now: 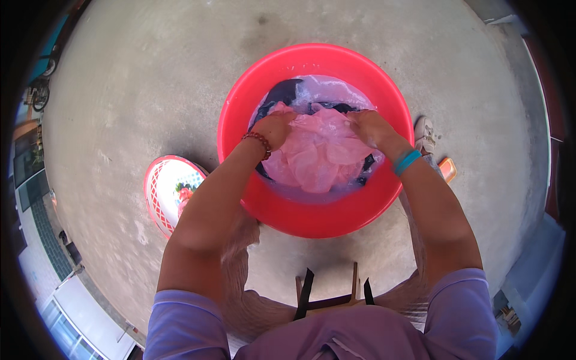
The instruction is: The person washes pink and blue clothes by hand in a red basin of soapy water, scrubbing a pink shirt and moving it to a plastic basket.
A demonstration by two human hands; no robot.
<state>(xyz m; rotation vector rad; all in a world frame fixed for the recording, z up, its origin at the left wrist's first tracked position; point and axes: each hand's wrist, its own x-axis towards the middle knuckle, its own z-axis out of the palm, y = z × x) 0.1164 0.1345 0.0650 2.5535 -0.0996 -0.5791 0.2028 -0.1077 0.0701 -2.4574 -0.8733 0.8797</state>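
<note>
A large red plastic basin (310, 220) stands on the floor before me, with soapy water (333, 87) inside it. Bunched wet pink cloth (321, 150) spreads across the middle of the basin. My left hand (274, 128) grips its upper left side, and my right hand (369, 128) grips the upper right side. Dark cloth (283, 92) lies in the water around and beneath the pink one, partly covered by it. The fingertips of both hands are hidden in the folds.
Left of the big basin, a white basin with a red patterned rim (155, 180) is partly behind my forearm. A shoe (424, 132) and a small orange object (447, 169) are at the right. Concrete floor (135, 90) surrounds everything. A bicycle (40, 96) stands far left.
</note>
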